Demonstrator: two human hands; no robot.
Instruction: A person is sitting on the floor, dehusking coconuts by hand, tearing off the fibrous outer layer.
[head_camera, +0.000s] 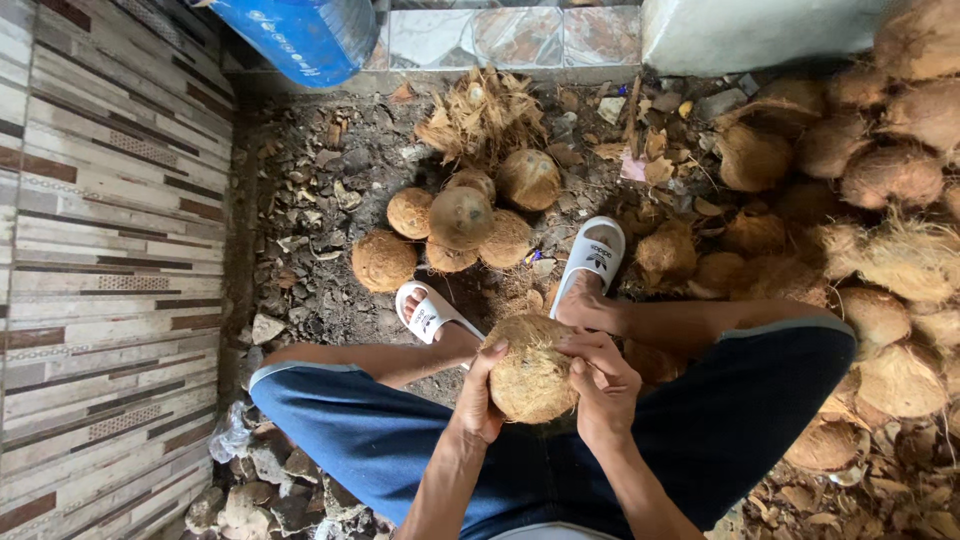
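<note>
- I see a brown, fibrous coconut (530, 372) held up between the knees, over the lap, clear of the ground.
- My left hand (480, 398) cups its left side, fingers wrapped close against the husk.
- My right hand (603, 385) clamps the right side, fingertips (570, 347) pressed on the top edge of the shell; both hands are closed on the nut.
- Below the hands I see blue shorts (400, 440) and two feet in white sandals (592, 255) planted on the ground.
- Just beyond the feet lies a small cluster of husked coconuts (460, 225), touching one another, with a tuft of torn husk fibre (482, 115) behind them.
- To my right a big heap of rougher coconuts (880, 200) climbs up along the frame's edge.
- The ground (320, 200) is dark dirt littered with husk chips and small stones.
- On my left runs a striped tiled wall (100, 250); a blue plastic container (300, 35) stands at the far corner, beside a tiled ledge (500, 35) and a white block (750, 30).
</note>
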